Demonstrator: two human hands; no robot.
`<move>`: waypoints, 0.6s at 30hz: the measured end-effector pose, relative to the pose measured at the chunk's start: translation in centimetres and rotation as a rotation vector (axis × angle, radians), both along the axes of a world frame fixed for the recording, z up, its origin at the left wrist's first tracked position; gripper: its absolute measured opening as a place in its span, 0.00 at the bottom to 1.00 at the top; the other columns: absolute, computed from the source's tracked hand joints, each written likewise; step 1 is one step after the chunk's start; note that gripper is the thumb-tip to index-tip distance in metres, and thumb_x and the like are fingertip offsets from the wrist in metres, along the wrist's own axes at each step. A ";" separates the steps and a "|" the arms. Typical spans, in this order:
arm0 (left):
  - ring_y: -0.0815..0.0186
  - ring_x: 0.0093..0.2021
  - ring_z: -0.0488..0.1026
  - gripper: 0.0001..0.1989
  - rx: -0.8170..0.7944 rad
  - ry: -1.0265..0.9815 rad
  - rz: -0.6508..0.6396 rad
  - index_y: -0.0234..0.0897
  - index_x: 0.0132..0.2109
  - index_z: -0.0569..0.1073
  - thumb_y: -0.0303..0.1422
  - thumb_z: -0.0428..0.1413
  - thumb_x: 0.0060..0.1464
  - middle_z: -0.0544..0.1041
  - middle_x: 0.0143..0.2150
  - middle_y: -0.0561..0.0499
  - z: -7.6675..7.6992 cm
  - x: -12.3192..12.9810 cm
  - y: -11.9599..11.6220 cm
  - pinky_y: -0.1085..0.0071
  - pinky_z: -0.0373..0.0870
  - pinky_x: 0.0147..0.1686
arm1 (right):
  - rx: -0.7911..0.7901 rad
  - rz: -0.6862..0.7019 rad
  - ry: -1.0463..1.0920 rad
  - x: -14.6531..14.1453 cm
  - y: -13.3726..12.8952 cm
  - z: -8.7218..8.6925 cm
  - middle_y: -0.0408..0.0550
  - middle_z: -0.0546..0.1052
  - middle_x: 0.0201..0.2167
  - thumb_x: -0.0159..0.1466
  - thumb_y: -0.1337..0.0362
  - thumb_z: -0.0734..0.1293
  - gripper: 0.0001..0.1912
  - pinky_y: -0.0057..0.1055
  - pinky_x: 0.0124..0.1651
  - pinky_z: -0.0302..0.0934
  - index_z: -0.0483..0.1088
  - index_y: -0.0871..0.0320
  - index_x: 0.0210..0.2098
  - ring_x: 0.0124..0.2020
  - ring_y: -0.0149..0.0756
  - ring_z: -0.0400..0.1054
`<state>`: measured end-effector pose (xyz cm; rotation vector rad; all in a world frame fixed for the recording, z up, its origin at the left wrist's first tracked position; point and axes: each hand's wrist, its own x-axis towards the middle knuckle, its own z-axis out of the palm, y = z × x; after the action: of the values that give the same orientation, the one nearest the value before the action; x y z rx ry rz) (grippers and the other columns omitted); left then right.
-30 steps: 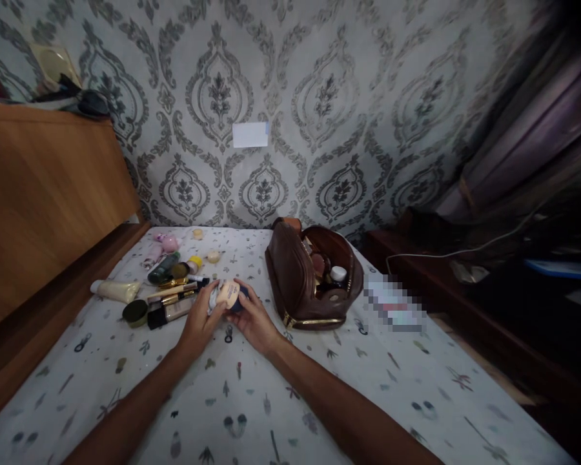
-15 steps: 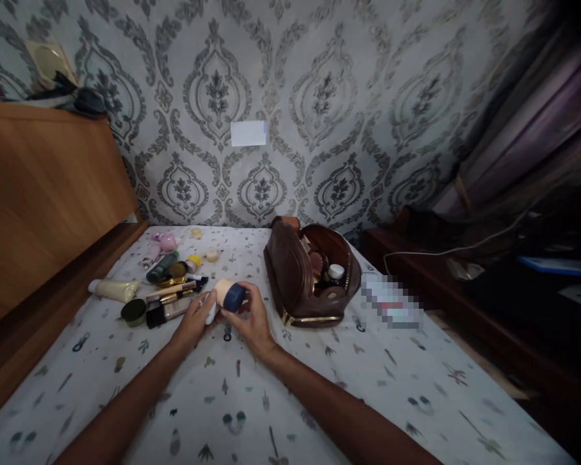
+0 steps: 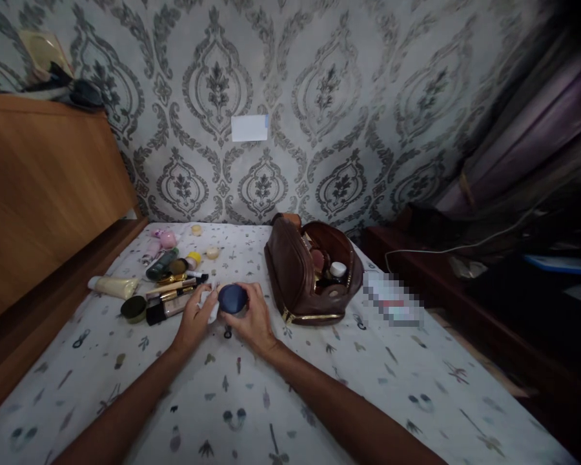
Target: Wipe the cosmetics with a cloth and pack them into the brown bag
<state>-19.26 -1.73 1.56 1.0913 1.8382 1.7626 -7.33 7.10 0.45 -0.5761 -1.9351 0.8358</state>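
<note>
In my right hand [image 3: 255, 321] is a small round jar with a dark blue lid [image 3: 233, 299], lid facing up toward me. My left hand [image 3: 193, 323] is closed on a crumpled white wipe [image 3: 213, 310] right beside the jar; whether the wipe touches it I cannot tell. Cosmetics lie just left of my hands: a foundation bottle [image 3: 174, 306] with a black cap, makeup brushes [image 3: 174, 285], a dark green round jar [image 3: 133, 309] and a cream-coloured tube [image 3: 116, 286]. To the right stands an unzipped brown cosmetic bag [image 3: 290, 271] with a white-lidded jar [image 3: 337, 269] inside.
Farther back lie a green bottle [image 3: 162, 263], a pink container [image 3: 167, 240] and a yellow-capped item [image 3: 193, 258]. A wooden cabinet [image 3: 48, 181] borders the left side. Right of the bag is a blurred-out flat item [image 3: 392, 298]. A patterned wall [image 3: 319, 129] rises behind.
The jar has turned so its blue lid faces me and its pale side is hidden. My hands stay in nearly the same place.
</note>
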 end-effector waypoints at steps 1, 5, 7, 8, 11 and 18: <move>0.63 0.41 0.70 0.17 -0.015 0.015 0.009 0.40 0.40 0.70 0.49 0.53 0.56 0.73 0.39 0.51 0.0 0.1 -0.1 0.72 0.65 0.36 | 0.003 0.020 -0.009 0.0 0.0 0.0 0.48 0.69 0.40 0.49 0.66 0.74 0.26 0.38 0.46 0.65 0.67 0.56 0.46 0.43 0.41 0.67; 0.64 0.41 0.71 0.15 -0.024 0.042 0.023 0.41 0.41 0.68 0.48 0.52 0.57 0.73 0.40 0.53 0.1 0.2 -0.2 0.71 0.66 0.38 | 0.011 0.102 -0.004 0.2 0.0 0.3 0.47 0.69 0.39 0.48 0.66 0.75 0.27 0.37 0.45 0.65 0.68 0.56 0.47 0.42 0.41 0.66; 0.63 0.44 0.72 0.16 -0.007 -0.039 -0.018 0.41 0.43 0.70 0.48 0.53 0.56 0.75 0.42 0.52 0.4 0.2 -0.1 0.70 0.67 0.43 | 0.009 0.159 0.020 0.2 0.1 0.5 0.47 0.69 0.40 0.48 0.66 0.76 0.28 0.36 0.45 0.65 0.68 0.55 0.48 0.42 0.40 0.66; 0.62 0.46 0.72 0.17 -0.006 -0.113 -0.054 0.40 0.43 0.71 0.48 0.54 0.56 0.76 0.43 0.51 0.5 0.1 -0.1 0.70 0.67 0.45 | 0.004 0.192 0.032 0.2 0.1 0.5 0.47 0.69 0.40 0.48 0.65 0.76 0.28 0.36 0.45 0.65 0.69 0.55 0.48 0.42 0.40 0.66; 0.59 0.44 0.74 0.20 -0.034 -0.327 -0.168 0.38 0.41 0.76 0.49 0.58 0.51 0.78 0.41 0.47 1.0 -0.2 -0.1 0.69 0.71 0.40 | -0.045 0.291 0.060 0.2 0.2 0.3 0.47 0.69 0.41 0.48 0.64 0.77 0.29 0.35 0.44 0.64 0.70 0.55 0.49 0.43 0.40 0.66; 0.62 0.30 0.76 0.25 -0.102 -0.536 -0.211 0.36 0.42 0.77 0.50 0.64 0.42 0.80 0.35 0.46 1.0 -0.3 -0.1 0.72 0.71 0.22 | -0.284 0.267 0.103 -0.1 0.4 -0.8 0.48 0.69 0.45 0.51 0.62 0.74 0.33 0.31 0.41 0.65 0.65 0.54 0.56 0.38 0.34 0.67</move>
<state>-19.60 -1.87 2.61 0.6582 1.4122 1.6172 -7.38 7.55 -0.38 -0.4338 -1.8359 1.2991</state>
